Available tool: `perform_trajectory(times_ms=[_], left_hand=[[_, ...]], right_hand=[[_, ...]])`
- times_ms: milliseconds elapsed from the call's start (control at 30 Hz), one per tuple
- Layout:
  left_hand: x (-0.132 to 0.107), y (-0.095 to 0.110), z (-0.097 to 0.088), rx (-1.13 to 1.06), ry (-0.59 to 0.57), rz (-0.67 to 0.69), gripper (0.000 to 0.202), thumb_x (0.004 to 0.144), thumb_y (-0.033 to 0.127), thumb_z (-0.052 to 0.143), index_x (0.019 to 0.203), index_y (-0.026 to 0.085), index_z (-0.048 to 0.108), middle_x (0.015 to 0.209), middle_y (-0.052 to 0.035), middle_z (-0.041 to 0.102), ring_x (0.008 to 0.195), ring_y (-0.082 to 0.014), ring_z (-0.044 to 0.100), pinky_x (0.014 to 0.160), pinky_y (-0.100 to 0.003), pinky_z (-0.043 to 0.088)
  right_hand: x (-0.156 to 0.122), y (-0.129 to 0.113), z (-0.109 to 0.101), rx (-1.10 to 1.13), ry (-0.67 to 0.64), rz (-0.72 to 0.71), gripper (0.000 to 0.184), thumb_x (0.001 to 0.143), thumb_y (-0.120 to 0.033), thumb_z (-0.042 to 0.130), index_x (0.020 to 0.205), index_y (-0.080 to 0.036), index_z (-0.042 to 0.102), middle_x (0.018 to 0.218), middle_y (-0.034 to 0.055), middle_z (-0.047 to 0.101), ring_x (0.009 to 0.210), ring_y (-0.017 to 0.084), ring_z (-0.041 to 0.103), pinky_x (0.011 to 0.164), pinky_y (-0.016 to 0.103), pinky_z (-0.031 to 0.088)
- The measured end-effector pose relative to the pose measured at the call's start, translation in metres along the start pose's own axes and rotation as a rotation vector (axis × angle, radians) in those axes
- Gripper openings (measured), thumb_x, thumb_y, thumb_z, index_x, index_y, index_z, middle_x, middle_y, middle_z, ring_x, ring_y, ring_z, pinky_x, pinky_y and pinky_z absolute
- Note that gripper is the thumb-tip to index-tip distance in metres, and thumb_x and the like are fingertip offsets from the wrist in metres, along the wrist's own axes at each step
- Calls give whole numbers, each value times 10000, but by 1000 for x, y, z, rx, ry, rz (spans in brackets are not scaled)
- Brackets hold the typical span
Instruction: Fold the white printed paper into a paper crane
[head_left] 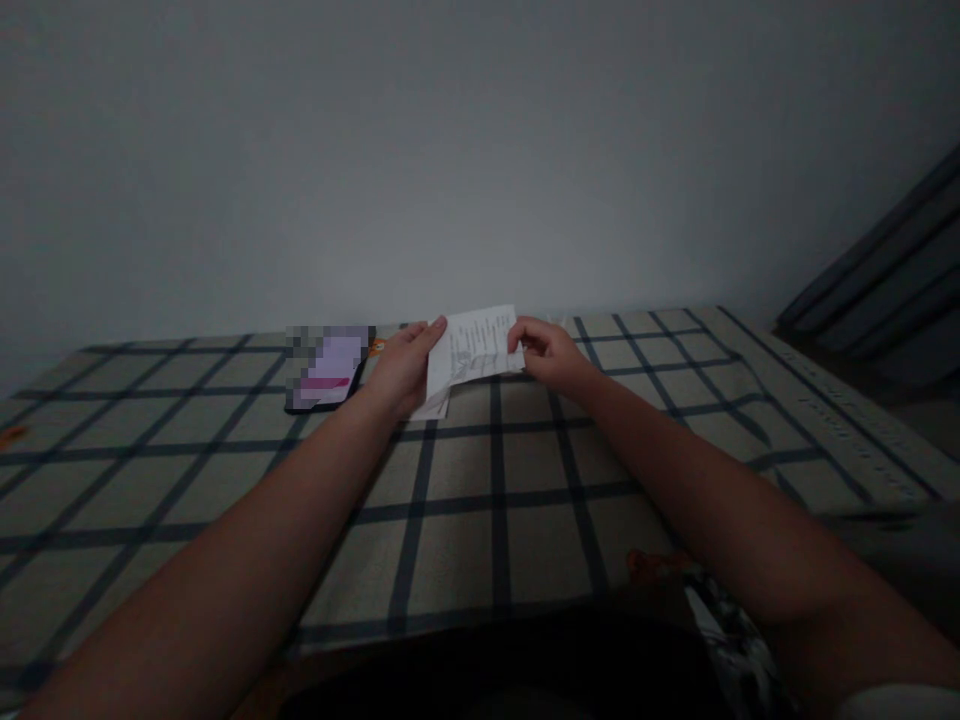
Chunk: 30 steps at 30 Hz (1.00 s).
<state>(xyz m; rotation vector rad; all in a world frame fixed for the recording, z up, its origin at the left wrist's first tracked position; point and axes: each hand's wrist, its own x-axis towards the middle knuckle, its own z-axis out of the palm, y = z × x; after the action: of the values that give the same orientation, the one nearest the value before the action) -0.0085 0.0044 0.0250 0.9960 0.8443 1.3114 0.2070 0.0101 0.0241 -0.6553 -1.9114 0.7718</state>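
Note:
A printed white sheet of paper is held up between my two hands over the table. My left hand grips its left edge, thumb on top and the other fingers mostly hidden. On the right side, my right hand pinches the paper's edge between thumb and curled fingers. The sheet looks creased along its lower part. Below its left end another piece of white paper shows, partly covered; whether it belongs to the same sheet I cannot tell. The print is too small to read.
A phone or tablet with a lit, partly blurred screen lies left of my left hand. A checked cloth covers the table. Behind stands a plain wall, and a dark curtain hangs at the right.

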Motion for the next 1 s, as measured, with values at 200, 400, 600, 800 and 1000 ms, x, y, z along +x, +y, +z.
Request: perform_trajectory(times_ms=[200,400,600,800,1000], left_hand=[[4,-2,-2,-20,1,-1,153,860,280,664,866,128,648,859,-124,746,848,-244,716,756,-338,575],[2,0,0,-21,8,38,225,832,350,707,824,129,666,762,-73,702,709,-172,663,675,-263,538],[7,1,-5,10,112,72,247,819,324,701,1016,179,674,781,-18,664,607,-96,609,530,-174,490],[3,-2,-7,295,25,239,649,791,241,597,1426,289,475,809,-1,685,600,-131,650,560,-235,533],[-2,-6,-6,493,-91,398,924,738,169,596,1549,282,171,899,-21,718,588,-115,631,603,-247,524]], right_hand=[[-1,-6,2,171,-3,182,212,775,-353,639,849,-211,500,693,-27,572,626,110,554,549,232,401],[0,-8,5,85,-4,184,314,832,-482,631,832,-171,584,690,1,611,583,95,540,530,225,418],[2,0,0,8,154,254,338,849,-513,620,848,-176,598,662,4,639,541,93,513,509,220,395],[4,2,1,-47,252,266,326,840,-493,627,745,-189,555,661,2,621,561,108,535,525,234,394],[4,4,0,-114,280,253,340,840,-492,626,703,-194,538,640,7,618,565,116,541,543,246,382]])
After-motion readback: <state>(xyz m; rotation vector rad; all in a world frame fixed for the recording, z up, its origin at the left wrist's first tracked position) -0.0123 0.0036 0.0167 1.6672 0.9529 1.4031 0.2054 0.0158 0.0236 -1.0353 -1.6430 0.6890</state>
